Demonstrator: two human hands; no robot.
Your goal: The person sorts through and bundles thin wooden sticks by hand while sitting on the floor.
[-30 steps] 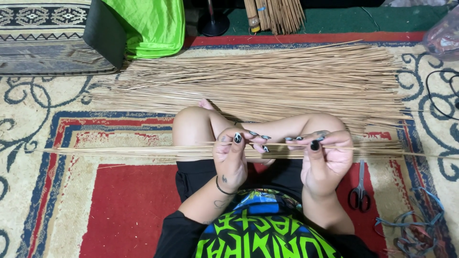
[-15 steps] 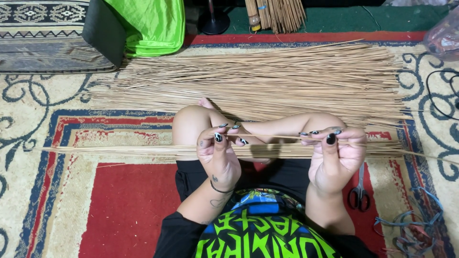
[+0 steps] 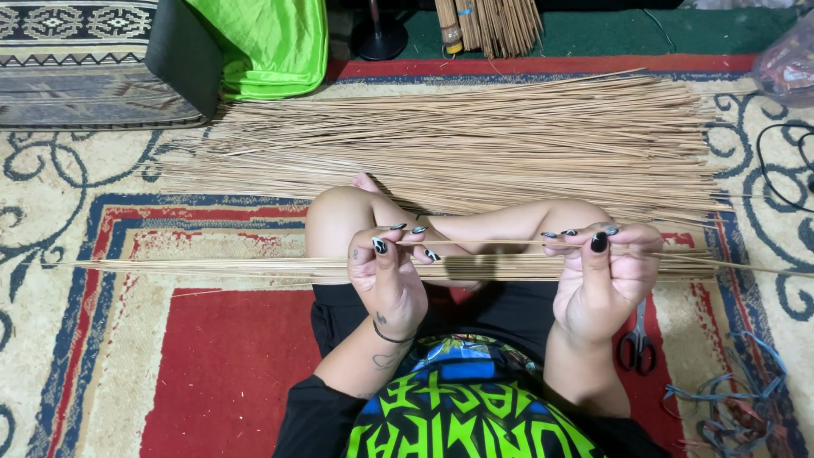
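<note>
1. Left hand (image 3: pixel 383 276) and right hand (image 3: pixel 604 276): each grip pinched shut on one thin tan palm-leaf stick (image 3: pixel 492 243).
2. Held level just above lap bundle of tan sticks (image 3: pixel 212 267).
3. One pair of black-handled scissors (image 3: pixel 638 337) on carpet.

The thin sticks (image 3: pixel 475 144) beyond the knees look like dry, matt, straw-coloured plant fibre. The carpet (image 3: pixel 212 365) beneath them is woven cloth, dull and slightly rough. Right of the sticks, the scissors (image 3: pixel 638 343) seem metal-bladed with glossy black plastic handles.
</note>
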